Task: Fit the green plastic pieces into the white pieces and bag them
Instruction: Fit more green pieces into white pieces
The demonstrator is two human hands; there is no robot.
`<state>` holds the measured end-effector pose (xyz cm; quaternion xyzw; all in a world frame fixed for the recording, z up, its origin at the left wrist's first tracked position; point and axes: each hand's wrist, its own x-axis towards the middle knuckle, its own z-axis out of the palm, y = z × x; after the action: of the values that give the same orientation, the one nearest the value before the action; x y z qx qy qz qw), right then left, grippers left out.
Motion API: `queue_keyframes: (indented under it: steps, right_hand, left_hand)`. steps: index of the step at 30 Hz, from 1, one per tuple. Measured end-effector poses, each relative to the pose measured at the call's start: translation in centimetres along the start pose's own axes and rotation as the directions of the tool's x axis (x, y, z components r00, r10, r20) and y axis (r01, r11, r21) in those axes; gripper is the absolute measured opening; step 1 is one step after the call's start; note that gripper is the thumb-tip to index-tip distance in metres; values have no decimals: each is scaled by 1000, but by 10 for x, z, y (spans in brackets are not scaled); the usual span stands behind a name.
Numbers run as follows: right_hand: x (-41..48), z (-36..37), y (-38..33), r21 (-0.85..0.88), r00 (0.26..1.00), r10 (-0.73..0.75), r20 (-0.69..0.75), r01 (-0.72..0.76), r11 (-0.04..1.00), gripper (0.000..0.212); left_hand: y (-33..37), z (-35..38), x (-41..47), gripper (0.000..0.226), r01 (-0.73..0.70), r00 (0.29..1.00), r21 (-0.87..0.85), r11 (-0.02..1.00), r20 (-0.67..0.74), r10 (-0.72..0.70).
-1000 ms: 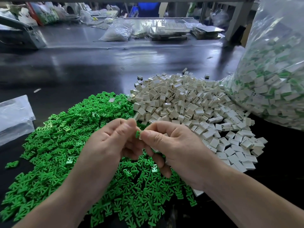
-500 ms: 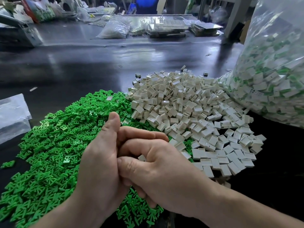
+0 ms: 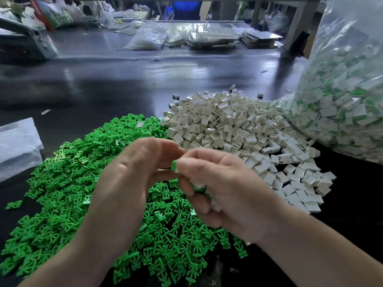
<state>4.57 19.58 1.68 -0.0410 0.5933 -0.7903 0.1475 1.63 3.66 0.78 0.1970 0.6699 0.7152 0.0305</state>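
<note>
- The right hand [image 3: 228,193] curls its fingers and pinches a green piece [image 3: 174,165] at the thumb tip; blurred pieces sit in its palm.
- The left hand [image 3: 128,177] curls toward that piece, fingertips close; I cannot tell whether they grip it.
- The green pile [image 3: 62,193] lies under both hands, spreading to 8 o'clock.
- The white pile [image 3: 228,129] sits at 1 o'clock, touching the green pile.
- The bag [image 3: 342,100] of fitted pieces stands at 2 o'clock, against the white pile.

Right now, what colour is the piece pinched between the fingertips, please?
The piece is green; head view.

Two bare hands: left hand [image 3: 126,179], right hand [image 3: 230,191], on bare forearms [image 3: 323,251].
</note>
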Motion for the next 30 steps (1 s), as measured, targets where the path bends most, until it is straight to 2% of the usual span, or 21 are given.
queue_keyframes:
  steps: [2, 4, 9, 19, 21, 23, 24, 26, 28, 30]
  right_hand:
    - [2, -9, -2, 79, 1000, 27, -2, -27, 997, 13]
    - [3, -13, 0, 97, 999, 51, 5, -51, 994, 14]
    - [5, -16, 2, 80, 995, 92, 43, -95, 992, 11]
    - [7, -20, 6, 157, 987, 107, 118, -125, 980, 15]
    - [9, -23, 6, 202, 989, 85, 124, -108, 973, 14]
    - [11, -30, 0, 337, 992, 34, 122, -74, 938, 9]
    - [12, -35, -5, 424, 994, -5, 107, -41, 905, 10]
    - [11, -46, -16, 560, 998, -66, 23, 42, 827, 16]
    - [9, -52, -22, 613, 995, -70, -69, 97, 784, 18]
    - [10, -53, -22, 613, 992, -40, -120, 105, 783, 20]
  left_hand:
    - [-2, -7, 0, 23, -128, 991, 246, 961, 1, 131]
    - [-4, -11, 0, 23, -178, 982, 361, 916, 10, 187]
    - [-9, -11, 2, 24, -223, 972, 451, 864, 36, 232]
    - [-5, -3, 1, 13, -304, 948, 469, 829, 67, 310]
    - [-6, -2, 1, 17, -300, 948, 513, 804, 71, 309]
    - [-9, -4, 1, 29, -252, 962, 584, 771, 64, 265]
    - [-11, -4, 1, 38, -236, 969, 626, 744, 91, 230]
    - [-15, -2, -1, 54, -290, 956, 742, 604, 256, 145]
    - [-22, 4, -2, 61, -392, 905, 807, 442, 425, 26]
    - [-28, 9, -3, 61, -457, 859, 824, 336, 507, -75]
